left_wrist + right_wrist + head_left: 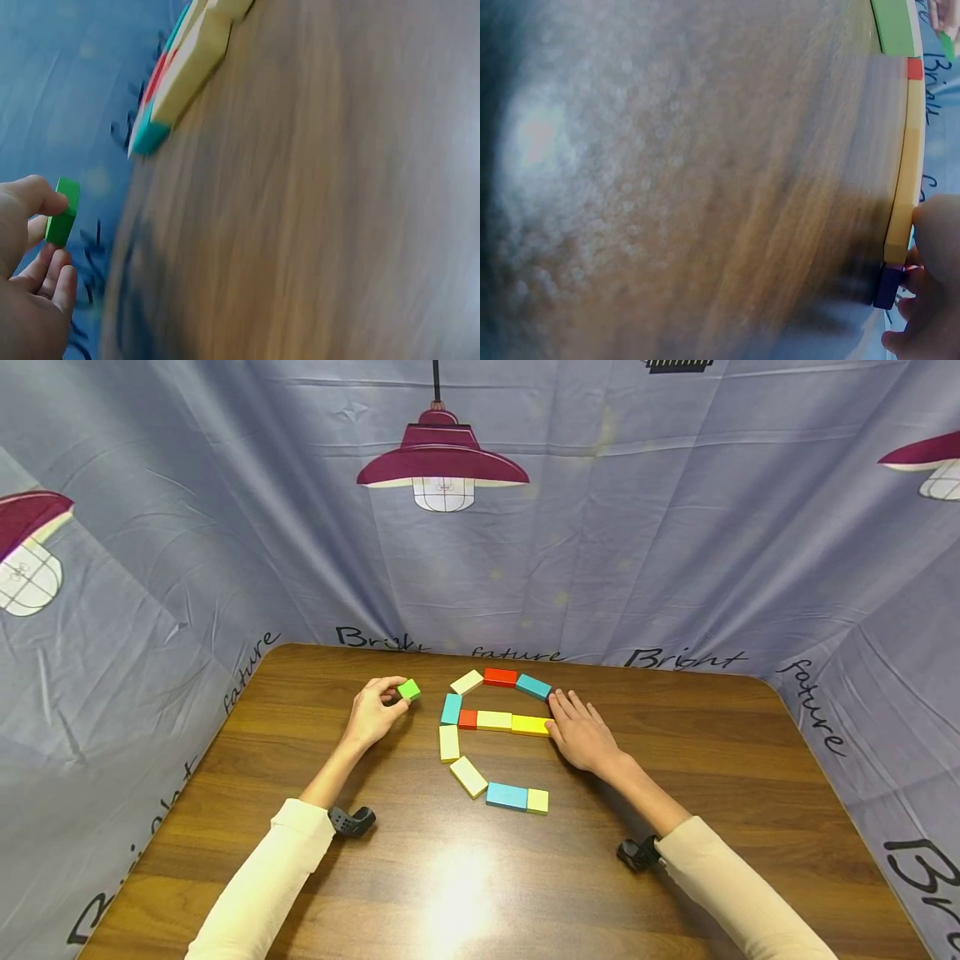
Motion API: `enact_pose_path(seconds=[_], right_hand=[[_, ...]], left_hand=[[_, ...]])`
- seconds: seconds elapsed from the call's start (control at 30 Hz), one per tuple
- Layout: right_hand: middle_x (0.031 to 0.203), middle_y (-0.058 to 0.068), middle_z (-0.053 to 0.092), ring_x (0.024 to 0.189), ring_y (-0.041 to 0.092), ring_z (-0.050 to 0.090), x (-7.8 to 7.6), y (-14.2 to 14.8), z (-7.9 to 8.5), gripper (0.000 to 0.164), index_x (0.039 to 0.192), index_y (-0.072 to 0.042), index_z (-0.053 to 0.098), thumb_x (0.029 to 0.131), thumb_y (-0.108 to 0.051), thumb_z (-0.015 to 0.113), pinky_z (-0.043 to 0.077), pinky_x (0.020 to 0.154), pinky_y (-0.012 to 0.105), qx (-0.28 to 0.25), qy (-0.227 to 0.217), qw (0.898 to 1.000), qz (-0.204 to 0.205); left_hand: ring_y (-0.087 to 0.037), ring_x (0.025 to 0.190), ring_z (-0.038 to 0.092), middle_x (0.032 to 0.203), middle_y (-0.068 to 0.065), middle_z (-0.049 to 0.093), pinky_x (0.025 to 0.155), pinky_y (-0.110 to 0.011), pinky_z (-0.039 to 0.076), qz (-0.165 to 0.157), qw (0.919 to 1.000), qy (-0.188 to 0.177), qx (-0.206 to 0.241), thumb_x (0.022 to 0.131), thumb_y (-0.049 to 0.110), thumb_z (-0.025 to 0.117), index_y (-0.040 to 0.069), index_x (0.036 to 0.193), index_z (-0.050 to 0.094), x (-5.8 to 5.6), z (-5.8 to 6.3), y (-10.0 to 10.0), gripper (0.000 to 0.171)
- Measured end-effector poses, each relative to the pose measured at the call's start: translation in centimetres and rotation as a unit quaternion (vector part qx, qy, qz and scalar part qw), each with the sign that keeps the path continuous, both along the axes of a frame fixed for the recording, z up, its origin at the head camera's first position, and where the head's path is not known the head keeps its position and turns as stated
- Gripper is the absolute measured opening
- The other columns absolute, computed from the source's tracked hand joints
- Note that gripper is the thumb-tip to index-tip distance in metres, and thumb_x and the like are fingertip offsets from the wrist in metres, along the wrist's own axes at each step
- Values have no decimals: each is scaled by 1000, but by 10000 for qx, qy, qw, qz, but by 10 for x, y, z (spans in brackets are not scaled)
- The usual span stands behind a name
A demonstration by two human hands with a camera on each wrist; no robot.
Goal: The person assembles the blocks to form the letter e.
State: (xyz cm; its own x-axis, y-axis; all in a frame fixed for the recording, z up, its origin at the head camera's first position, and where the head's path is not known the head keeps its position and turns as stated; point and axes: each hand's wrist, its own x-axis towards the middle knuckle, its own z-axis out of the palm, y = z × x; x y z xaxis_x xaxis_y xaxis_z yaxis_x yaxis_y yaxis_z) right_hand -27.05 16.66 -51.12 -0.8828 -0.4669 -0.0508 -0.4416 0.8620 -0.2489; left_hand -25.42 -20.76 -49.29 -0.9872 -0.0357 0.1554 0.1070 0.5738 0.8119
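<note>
My left hand (372, 713) pinches a small green block (409, 690) between thumb and fingers, left of the other blocks. In the left wrist view the green block (65, 212) is held off the table. My right hand (581, 731) lies at the right end of the pattern, fingers extended. Its thumb touches the end of a bright yellow block (531, 726). Its fingers are at a dark purple block (888, 286), mostly hidden in the head view. A blue block (534, 687) lies just beyond the fingertips.
Flat on the wooden table (360, 877), several blocks form a rounded "e"-like curve: a red block (500, 677), cream blocks (468, 776) and a blue block (507, 797) with a small yellow block (537, 802). A printed grey curtain (480, 585) stands behind.
</note>
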Motion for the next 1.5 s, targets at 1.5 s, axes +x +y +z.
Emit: enact_pose_path(seconds=[1.5], right_hand=[[162,20,20,149,37,15,-2,-1,2,59,156,2,24,110,-33,35,14,117,58,96,-1,10000,-26]], left_hand=[[-8,101,61,109,-1,70,90,-19,46,-3541,9290,597,-896,87,16,77,7,117,71,69,-18,181,31]])
